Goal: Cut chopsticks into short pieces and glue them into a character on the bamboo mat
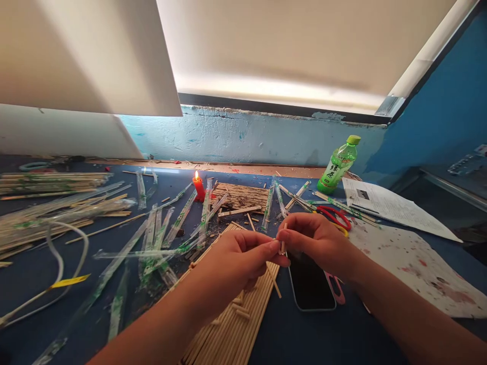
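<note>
In front of me the fingertips of both hands meet over the table. My right hand [317,238] is closed in a pinch on a short wooden stick piece [283,240], which stands nearly upright. My left hand [245,256] is also pinched, its thumb and forefinger touching or very close to that piece; whatever lies between them is too small to make out. Beneath the left hand is a flat panel of wooden chopsticks [232,337] laid side by side, with several short cut pieces [240,312] on it. A loose chopstick [273,280] crosses the panel's right edge.
A lit red candle [198,188] stands beyond my hands, beside a smaller stick panel [243,195]. Torn plastic wrappers [152,243] and a chopstick pile [45,185] cover the left. A phone [310,284], scissors [337,218], green bottle [338,165] and papers [399,208] lie right.
</note>
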The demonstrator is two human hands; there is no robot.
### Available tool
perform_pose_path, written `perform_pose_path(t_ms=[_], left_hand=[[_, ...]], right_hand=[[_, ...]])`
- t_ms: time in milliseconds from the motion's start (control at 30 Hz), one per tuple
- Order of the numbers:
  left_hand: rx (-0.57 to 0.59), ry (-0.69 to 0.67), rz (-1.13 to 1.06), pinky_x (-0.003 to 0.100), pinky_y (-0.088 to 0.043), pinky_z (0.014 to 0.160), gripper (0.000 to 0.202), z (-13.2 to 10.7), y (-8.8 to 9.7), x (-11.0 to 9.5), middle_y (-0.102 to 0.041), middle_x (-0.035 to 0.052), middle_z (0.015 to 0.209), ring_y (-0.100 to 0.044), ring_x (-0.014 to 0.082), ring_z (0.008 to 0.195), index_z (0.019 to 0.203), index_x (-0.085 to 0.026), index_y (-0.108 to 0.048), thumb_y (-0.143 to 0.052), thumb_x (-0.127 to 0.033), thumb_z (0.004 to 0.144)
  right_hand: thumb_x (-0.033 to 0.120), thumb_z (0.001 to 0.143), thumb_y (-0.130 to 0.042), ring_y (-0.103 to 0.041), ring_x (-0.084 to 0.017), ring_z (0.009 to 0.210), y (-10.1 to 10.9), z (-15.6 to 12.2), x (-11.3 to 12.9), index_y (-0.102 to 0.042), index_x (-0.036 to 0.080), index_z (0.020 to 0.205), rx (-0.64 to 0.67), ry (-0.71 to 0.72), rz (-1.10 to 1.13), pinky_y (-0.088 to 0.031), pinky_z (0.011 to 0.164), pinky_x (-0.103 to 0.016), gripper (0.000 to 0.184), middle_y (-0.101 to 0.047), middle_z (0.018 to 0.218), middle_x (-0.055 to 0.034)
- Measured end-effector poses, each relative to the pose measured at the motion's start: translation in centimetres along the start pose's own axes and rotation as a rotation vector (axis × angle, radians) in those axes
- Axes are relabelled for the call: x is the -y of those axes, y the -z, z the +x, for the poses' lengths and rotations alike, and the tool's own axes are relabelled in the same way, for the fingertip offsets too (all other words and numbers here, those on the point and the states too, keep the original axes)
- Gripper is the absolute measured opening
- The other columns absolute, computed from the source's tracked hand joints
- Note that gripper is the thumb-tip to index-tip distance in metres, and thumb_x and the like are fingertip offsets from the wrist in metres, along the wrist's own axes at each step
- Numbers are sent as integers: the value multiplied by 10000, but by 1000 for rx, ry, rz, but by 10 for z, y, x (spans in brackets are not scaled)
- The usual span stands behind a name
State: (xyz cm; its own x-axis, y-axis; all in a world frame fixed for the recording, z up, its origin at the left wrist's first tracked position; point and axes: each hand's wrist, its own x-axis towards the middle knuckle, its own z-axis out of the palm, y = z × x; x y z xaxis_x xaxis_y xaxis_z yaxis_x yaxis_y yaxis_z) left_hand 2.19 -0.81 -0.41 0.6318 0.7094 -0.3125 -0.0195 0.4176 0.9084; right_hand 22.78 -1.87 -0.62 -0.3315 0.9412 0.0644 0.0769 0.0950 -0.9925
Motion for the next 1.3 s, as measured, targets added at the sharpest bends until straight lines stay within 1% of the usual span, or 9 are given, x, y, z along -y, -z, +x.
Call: perform_pose_path(t_ms=[233, 500, 600, 700, 767, 833, 933, 1100, 1300], left_hand=[[-9, -6, 137, 270, -156, 484, 343, 0, 0, 2, -351, -70, 582, -231, 86, 514, 855, -170, -765, -706, -508, 854], [-104, -16, 260, 261, -224, 491, 319, 2, 0, 8, -423, -52, 590, -277, 96, 513, 870, -203, -769, -741, -514, 805], [-118, -37, 274, 258, -236, 491, 312, 2, -1, 6, -500, -32, 616, -291, 94, 513, 857, -200, -770, -740, -506, 804], [-154, -23, 260, 249, -250, 489, 304, 1, -3, 0, -586, -6, 674, -335, 92, 523, 859, -190, -766, -765, -484, 785], [-164, -17, 249, 245, -254, 486, 280, -1, -4, -5, -591, -4, 665, -340, 89, 519, 833, -173, -763, -774, -449, 783], [-164, -17, 245, 245, -248, 481, 261, -2, -4, -7, -571, -12, 632, -328, 86, 509, 802, -161, -762, -772, -422, 788], [-178, -33, 256, 250, -236, 486, 261, -2, -4, -7, -569, -11, 630, -331, 89, 514, 797, -165, -762, -768, -426, 790], [-202, -45, 285, 255, -236, 498, 278, -1, -6, -8, -549, -11, 606, -335, 98, 522, 781, -166, -761, -768, -443, 772], [-244, -77, 302, 252, -264, 499, 247, -1, -6, -11, -606, 5, 636, -375, 98, 518, 771, -169, -767, -764, -416, 755]], right_hand=[[321, 908, -705, -659, -159, 824, -1, -3, 1, -746, 176, 974, 15, -5, -35, -520, 762, -280, 165, -728, 878, -42], [370, 925, -672, -676, -179, 790, -6, -7, 2, -732, 183, 960, 9, 28, -107, -531, 745, -311, 199, -730, 838, -39], [444, 995, -533, -630, -154, 710, 3, -8, 11, -745, 201, 968, -38, 64, -311, -492, 658, -283, 324, -710, 805, -29], [448, 1010, -469, -644, -191, 792, 33, -6, 16, -738, 239, 1048, -211, 60, -684, -482, 691, -312, 342, -725, 919, -46], [381, 970, -524, -655, -248, 911, 61, -3, 12, -721, 241, 1107, -321, -57, -1047, -479, 780, -359, 278, -726, 1056, -80], [319, 899, -581, -639, -306, 1019, 87, -2, 2, -672, 194, 1224, -289, -307, -1280, -473, 850, -394, 359, -689, 1183, -144], [316, 793, -679, -661, -339, 948, 114, 0, -16, -681, 167, 1200, -246, -450, -1302, -489, 797, -404, 433, -689, 1118, -188], [327, 735, -706, -680, -335, 895, 125, 5, -33, -642, 176, 1201, -286, -546, -1295, -494, 719, -377, 495, -687, 1073, -191], [346, 741, -694, -694, -308, 800, 124, 6, -34, -573, 138, 1225, -337, -599, -1236, -477, 591, -339, 541, -719, 983, -174]])
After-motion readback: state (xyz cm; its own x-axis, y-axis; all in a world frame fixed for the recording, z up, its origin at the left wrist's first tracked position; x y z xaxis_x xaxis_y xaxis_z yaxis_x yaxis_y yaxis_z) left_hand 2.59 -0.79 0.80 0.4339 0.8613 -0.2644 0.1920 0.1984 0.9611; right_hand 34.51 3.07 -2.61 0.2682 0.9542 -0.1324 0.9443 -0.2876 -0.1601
